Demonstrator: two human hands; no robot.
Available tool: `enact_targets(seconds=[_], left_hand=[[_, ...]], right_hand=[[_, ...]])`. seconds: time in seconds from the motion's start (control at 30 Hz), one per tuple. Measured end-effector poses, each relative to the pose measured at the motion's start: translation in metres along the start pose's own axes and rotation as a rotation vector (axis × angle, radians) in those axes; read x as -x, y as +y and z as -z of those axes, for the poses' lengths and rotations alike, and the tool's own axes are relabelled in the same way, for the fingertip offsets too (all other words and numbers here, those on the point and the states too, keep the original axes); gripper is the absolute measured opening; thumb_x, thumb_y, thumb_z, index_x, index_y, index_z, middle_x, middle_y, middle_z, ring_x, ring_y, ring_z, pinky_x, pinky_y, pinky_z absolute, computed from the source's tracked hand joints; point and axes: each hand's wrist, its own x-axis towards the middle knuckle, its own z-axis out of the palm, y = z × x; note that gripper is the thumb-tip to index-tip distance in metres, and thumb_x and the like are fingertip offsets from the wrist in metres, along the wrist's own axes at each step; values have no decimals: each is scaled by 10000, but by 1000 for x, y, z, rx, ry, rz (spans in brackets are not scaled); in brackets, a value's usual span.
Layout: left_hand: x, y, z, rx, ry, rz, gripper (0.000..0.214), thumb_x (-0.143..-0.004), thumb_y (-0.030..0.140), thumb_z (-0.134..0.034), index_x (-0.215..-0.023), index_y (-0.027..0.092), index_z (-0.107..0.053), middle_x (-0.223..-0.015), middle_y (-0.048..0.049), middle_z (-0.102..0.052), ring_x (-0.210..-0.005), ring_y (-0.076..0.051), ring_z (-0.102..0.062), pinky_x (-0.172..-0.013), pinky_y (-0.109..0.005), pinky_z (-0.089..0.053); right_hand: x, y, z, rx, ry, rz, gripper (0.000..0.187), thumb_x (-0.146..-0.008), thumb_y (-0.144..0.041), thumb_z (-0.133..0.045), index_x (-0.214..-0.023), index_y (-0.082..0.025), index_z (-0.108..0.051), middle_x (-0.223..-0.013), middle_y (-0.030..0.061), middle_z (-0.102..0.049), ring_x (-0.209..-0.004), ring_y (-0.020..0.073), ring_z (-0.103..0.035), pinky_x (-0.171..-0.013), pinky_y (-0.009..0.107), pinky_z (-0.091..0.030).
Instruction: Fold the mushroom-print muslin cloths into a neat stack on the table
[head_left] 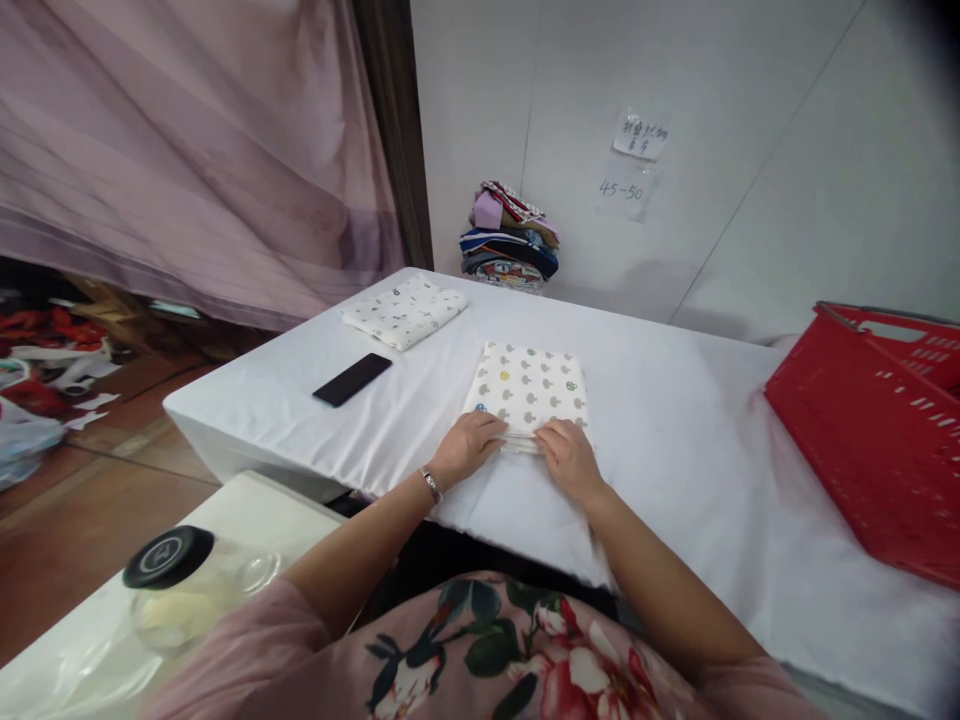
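Observation:
A folded white cloth [532, 385] printed with grey shapes and a few coloured ones lies flat in front of me on the white-covered table. My left hand [469, 445] grips its near left corner, fingers on top and thumb out of sight. At the near right corner, my right hand [568, 458] pinches the layered edge. Several stacked layers show along the near edge between the hands. Another folded white cloth [405, 310] with small dark prints rests farther back to the left, apart from both hands.
A black phone [352, 380] lies left of the cloth. On the right stands a red plastic basket [862, 430]. A stack of folded fabrics [510, 240] sits behind the table against the wall. At the lower left, a clear jar with a black lid [171, 558] stands on a white surface.

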Motion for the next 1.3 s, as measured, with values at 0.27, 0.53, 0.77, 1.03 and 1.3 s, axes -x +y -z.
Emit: enact_targets(seconds=[0.27, 0.53, 0.77, 1.03, 1.3], left_hand=[[-7, 0, 2, -11, -39, -3, 224, -892, 285, -469, -1010, 207, -643, -975, -69, -610, -926, -195, -528, -842, -347, -403], [-9, 2, -1, 10, 28, 19, 242, -917, 293, -426, -934, 199, -649, -921, -52, -620, -894, -184, -531, -810, -339, -405], [-6, 3, -5, 1, 87, -6, 156, -842, 281, -569, -954, 198, -641, -920, -47, -620, -882, -188, -536, -796, -348, -418], [-11, 3, -8, -14, 111, 26, 157, -881, 265, -507, -856, 191, -643, -847, -37, -621, -820, -166, -544, -763, -331, -419], [-3, 3, -5, -89, 164, -114, 184, -888, 186, -451, -948, 190, -625, -964, -64, -601, -900, -173, -528, -795, -333, -431]], right_hand=[[2, 0, 2, 4, -57, -1, 250, -926, -230, -402, -982, -194, -643, -922, 73, -593, -851, 201, -496, -754, 336, -379], [2, -2, 0, 9, -44, -11, 233, -920, -251, -432, -1018, -202, -638, -911, 68, -591, -849, 201, -493, -755, 341, -376], [-1, -6, -2, 58, 24, 0, 225, -924, -192, -406, -932, -162, -630, -881, 73, -596, -829, 201, -483, -732, 334, -369], [2, -4, -3, 67, -6, 32, 210, -917, -225, -433, -1002, -175, -617, -911, 72, -590, -850, 201, -492, -743, 334, -375], [1, -3, -3, 68, 31, 29, 231, -913, -162, -401, -980, -168, -622, -888, 70, -600, -830, 197, -505, -725, 326, -379]])
